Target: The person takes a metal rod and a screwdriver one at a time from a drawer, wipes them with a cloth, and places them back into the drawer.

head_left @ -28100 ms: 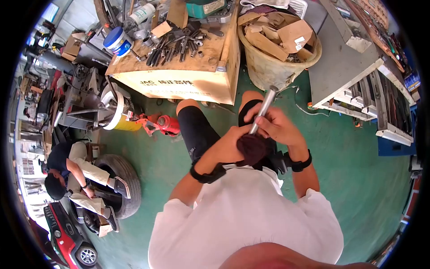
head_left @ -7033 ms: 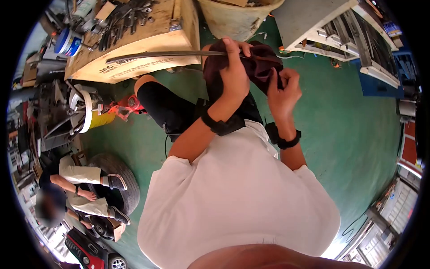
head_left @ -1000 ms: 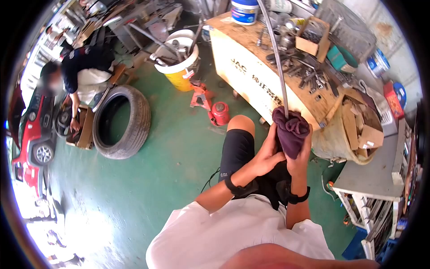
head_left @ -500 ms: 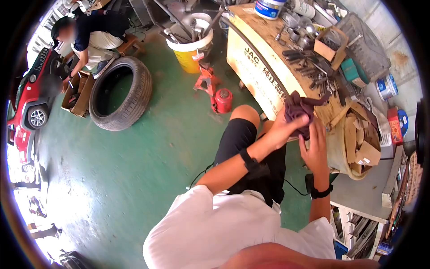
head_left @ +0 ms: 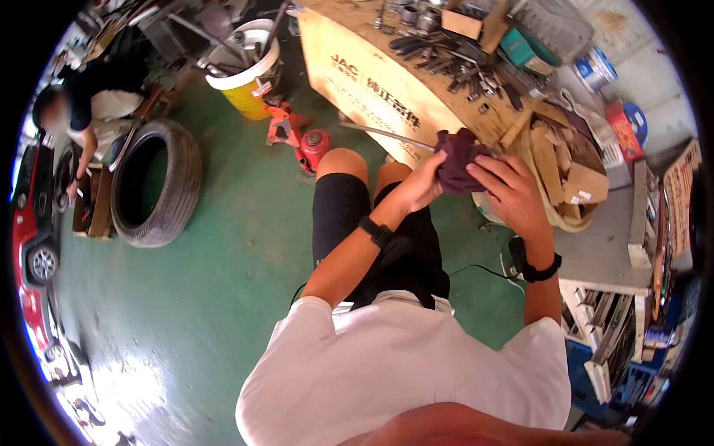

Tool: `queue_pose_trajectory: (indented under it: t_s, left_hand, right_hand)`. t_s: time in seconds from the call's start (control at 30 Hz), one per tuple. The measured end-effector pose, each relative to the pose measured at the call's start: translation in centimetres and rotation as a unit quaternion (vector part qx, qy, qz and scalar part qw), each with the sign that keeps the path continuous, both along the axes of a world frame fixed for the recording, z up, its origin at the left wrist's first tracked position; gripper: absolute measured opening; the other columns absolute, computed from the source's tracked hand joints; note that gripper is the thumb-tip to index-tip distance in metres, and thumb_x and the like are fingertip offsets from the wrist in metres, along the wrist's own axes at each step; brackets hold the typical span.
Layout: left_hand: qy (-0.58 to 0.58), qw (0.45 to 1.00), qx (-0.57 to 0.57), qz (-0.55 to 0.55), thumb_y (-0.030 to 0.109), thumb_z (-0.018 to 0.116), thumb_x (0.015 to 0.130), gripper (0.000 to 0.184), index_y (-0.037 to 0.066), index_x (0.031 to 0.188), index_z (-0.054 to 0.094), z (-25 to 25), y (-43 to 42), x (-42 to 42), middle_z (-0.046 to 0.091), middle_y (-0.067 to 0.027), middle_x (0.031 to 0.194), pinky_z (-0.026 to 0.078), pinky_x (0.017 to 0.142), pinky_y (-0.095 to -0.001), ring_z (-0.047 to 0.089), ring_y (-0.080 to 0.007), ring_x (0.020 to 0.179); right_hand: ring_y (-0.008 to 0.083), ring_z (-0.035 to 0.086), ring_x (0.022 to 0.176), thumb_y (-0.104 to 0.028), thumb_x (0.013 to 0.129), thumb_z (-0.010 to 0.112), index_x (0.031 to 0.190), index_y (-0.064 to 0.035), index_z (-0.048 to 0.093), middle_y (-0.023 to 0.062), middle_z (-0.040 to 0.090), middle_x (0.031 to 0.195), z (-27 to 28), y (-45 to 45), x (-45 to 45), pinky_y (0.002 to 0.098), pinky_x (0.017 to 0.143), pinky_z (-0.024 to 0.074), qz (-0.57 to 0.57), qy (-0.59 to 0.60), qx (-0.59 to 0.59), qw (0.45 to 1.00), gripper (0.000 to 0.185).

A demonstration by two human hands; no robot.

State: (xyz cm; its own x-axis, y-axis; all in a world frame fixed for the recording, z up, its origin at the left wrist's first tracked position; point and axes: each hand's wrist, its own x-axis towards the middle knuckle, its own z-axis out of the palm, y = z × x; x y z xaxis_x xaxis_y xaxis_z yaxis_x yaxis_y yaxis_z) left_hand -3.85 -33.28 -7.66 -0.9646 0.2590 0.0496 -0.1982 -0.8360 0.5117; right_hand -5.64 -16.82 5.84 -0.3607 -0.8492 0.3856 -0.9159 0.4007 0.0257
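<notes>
A dark maroon cloth [head_left: 460,162] is bunched up between my two hands, in front of the wooden crate. My left hand [head_left: 422,184] grips the cloth's left side, with the fingers wrapped under it. My right hand [head_left: 513,192] presses its fingers over the cloth's right side. From the cloth a thin metal rod [head_left: 387,135] sticks out to the left, passing across the crate's front; its other end is hidden in the cloth.
Tools and sockets lie on the wooden crate [head_left: 372,93]. A bin of cardboard [head_left: 554,160] stands right of it. To the left are a red jack [head_left: 313,146], a yellow-white bucket [head_left: 249,82], a tire [head_left: 158,182] and a person [head_left: 104,100] bending over a box. A grey cabinet [head_left: 606,253] stands at right.
The rod has swung down from pointing up over the crate to lying nearly level leftward. The cloth and both hands have shifted left in view, and my right hand now covers the cloth's right side.
</notes>
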Motion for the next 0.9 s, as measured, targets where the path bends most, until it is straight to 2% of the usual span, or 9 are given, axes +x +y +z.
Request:
queue_pose_trajectory:
  t_s: [0.1, 0.2, 0.27, 0.37, 0.43, 0.5, 0.6, 0.7, 0.9]
  left_hand:
    - [-0.018, 1.0, 0.004, 0.022, 0.034, 0.047, 0.096, 0.048, 0.002, 0.131, 0.041, -2.4, 0.0, 0.2, 0.053, -0.0105, 0.126, 0.044, 0.099, -0.0372, 0.054, -0.0214, 0.113]
    - [0.007, 1.0, -0.006, 0.015, 0.03, 0.051, 0.096, 0.037, 0.003, 0.122, 0.051, -2.4, -0.7, 0.5, 0.059, -0.0046, 0.116, 0.048, 0.087, -0.0289, 0.058, -0.0136, 0.102]
    - [0.03, 0.992, -0.119, 0.022, 0.031, 0.057, 0.093, 0.036, 0.003, 0.116, 0.056, -3.3, -1.0, 0.4, 0.063, -0.0011, 0.103, 0.047, 0.072, -0.0232, 0.058, -0.0086, 0.086]
    - [0.052, 0.982, -0.158, 0.089, 0.032, 0.062, 0.091, 0.034, 0.003, 0.109, 0.06, -3.2, -0.5, 0.1, 0.064, 0.0009, 0.092, 0.042, 0.062, -0.0204, 0.054, -0.0052, 0.074]
    - [0.062, 0.975, -0.174, 0.121, 0.025, 0.065, 0.089, 0.027, 0.001, 0.1, 0.064, -3.5, -0.6, -0.3, 0.064, 0.0, 0.086, 0.045, 0.065, -0.022, 0.054, -0.0052, 0.073]
    - [0.085, 0.971, -0.166, 0.149, 0.016, 0.067, 0.087, 0.025, -0.001, 0.105, 0.061, -3.0, -0.8, 0.2, 0.064, -0.0013, 0.089, 0.047, 0.07, -0.0232, 0.055, -0.0065, 0.076]
    - [0.128, 0.958, -0.198, 0.165, 0.008, 0.068, 0.085, 0.028, -0.001, 0.11, 0.058, -2.1, -1.3, 0.7, 0.064, -0.0024, 0.095, 0.047, 0.076, -0.0242, 0.057, -0.008, 0.083]
    - [0.106, 0.966, -0.159, 0.174, 0.004, 0.068, 0.083, 0.033, 0.0, 0.113, 0.055, -2.1, -0.9, 0.4, 0.063, -0.0032, 0.098, 0.047, 0.08, -0.025, 0.057, -0.0087, 0.089]
    - [0.05, 0.978, -0.059, 0.195, 0.001, 0.063, 0.086, 0.039, 0.0, 0.122, 0.047, -3.1, -2.0, 0.6, 0.058, -0.0096, 0.113, 0.048, 0.09, -0.0305, 0.057, -0.0161, 0.103]
  right_hand:
    - [0.0238, 0.055, 0.086, 0.0, 0.061, 0.068, 0.102, -0.0104, 0.068, 0.0025, 0.062, 0.103, -1.6, 0.6, 0.2, 0.0356, 0.076, 0.0482, 0.031, 0.009, -0.03, 0.999, 0.042]
    - [0.025, 0.055, 0.083, -0.002, 0.062, 0.068, 0.102, -0.0095, 0.067, 0.0036, 0.062, 0.101, -2.3, 1.2, 0.7, 0.0362, 0.075, 0.048, 0.024, -0.016, -0.058, 0.998, 0.041]
    - [0.0277, 0.056, 0.083, -0.004, 0.067, 0.069, 0.106, -0.0077, 0.064, 0.0056, 0.062, 0.101, -1.8, 1.3, 1.3, 0.0377, 0.074, 0.0477, -0.04, -0.061, -0.051, 0.996, 0.04]
    - [0.0314, 0.057, 0.088, -0.008, 0.072, 0.07, 0.111, -0.0059, 0.06, 0.0091, 0.061, 0.101, -3.3, 1.2, 1.5, 0.0395, 0.076, 0.0472, -0.111, -0.132, -0.081, 0.982, 0.041]
    - [0.0332, 0.057, 0.097, -0.013, 0.075, 0.071, 0.114, -0.0052, 0.058, 0.0122, 0.06, 0.105, -3.8, 0.7, 1.8, 0.0396, 0.083, 0.0463, -0.131, -0.166, -0.089, 0.973, 0.042]
    - [0.0328, 0.056, 0.103, -0.018, 0.075, 0.073, 0.114, -0.0042, 0.058, 0.0135, 0.059, 0.109, -3.4, -0.3, 2.3, 0.0386, 0.089, 0.0449, -0.126, -0.225, -0.161, 0.953, 0.044]
    - [0.0323, 0.055, 0.107, -0.022, 0.076, 0.074, 0.114, -0.0034, 0.058, 0.0132, 0.058, 0.112, -2.8, -0.2, 1.3, 0.0376, 0.092, 0.0438, -0.145, -0.195, -0.153, 0.958, 0.045]
    - [0.0334, 0.055, 0.104, -0.024, 0.078, 0.073, 0.112, -0.0028, 0.058, 0.0137, 0.059, 0.111, -4.2, -0.5, 0.1, 0.0381, 0.089, 0.0444, -0.152, -0.115, -0.157, 0.969, 0.043]
    - [0.0314, 0.06, 0.09, -0.017, 0.079, 0.071, 0.102, -0.001, 0.063, 0.0122, 0.063, 0.101, -5.1, -2.8, 0.2, 0.0371, 0.08, 0.048, -0.152, -0.153, -0.224, 0.95, 0.029]
